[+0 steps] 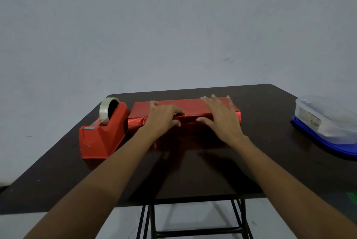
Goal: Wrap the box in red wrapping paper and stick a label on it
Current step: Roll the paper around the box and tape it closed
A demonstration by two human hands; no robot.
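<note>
Single view, from a wide-angle camera worn on the person's head: it faces forward and down across the dark brown rectangular table (193,177) from its near edge, close to the shiny red paper-wrapped box (193,105) at frame centre. The left forearm (108,180) and right forearm (289,180) enter from the bottom; the plain grey wall (173,26) fills the upper half, and black metal table legs (152,219) show below

Shiny red wrapping paper (185,106), red tape dispenser (102,136), dark brown table (270,161), blue lid (326,145).
</note>
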